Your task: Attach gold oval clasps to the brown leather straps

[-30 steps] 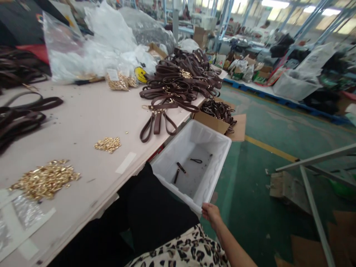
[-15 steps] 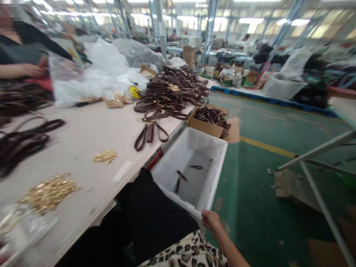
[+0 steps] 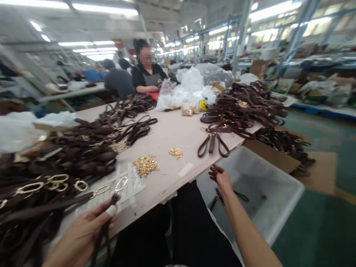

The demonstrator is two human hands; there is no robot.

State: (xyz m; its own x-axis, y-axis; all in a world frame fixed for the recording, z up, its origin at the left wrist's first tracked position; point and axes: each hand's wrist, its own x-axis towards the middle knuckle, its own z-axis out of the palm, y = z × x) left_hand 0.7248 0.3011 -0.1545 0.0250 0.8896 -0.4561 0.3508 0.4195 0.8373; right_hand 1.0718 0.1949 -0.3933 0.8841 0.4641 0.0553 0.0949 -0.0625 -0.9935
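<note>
My left hand (image 3: 86, 226) is closed on a dark brown leather strap (image 3: 103, 237) at the lower left, over the table's front edge. A gold oval ring (image 3: 121, 184) sticks up above its fingers, and something white covers the thumb tip. My right hand (image 3: 221, 178) is above the near side of a white plastic bin (image 3: 283, 207), its fingers apart and slightly bent, with nothing in them. Inside the bin lie a few dark straps (image 3: 241, 195). Just beyond that hand, strap loops with gold hooks (image 3: 213, 142) rest on the table corner.
Small gold metal pieces (image 3: 146, 165) lie in two heaps on the table (image 3: 167, 131). Brown straps are piled at left (image 3: 83, 155) and far right (image 3: 244, 104). A cardboard box (image 3: 271, 154) of straps stands behind the bin. Across the table, a co-worker (image 3: 147, 76) sits by plastic bags.
The view has swung left. My right hand has let go of the bin's rim and is now over the bin near the table. My left hand has come into view holding a strap.
</note>
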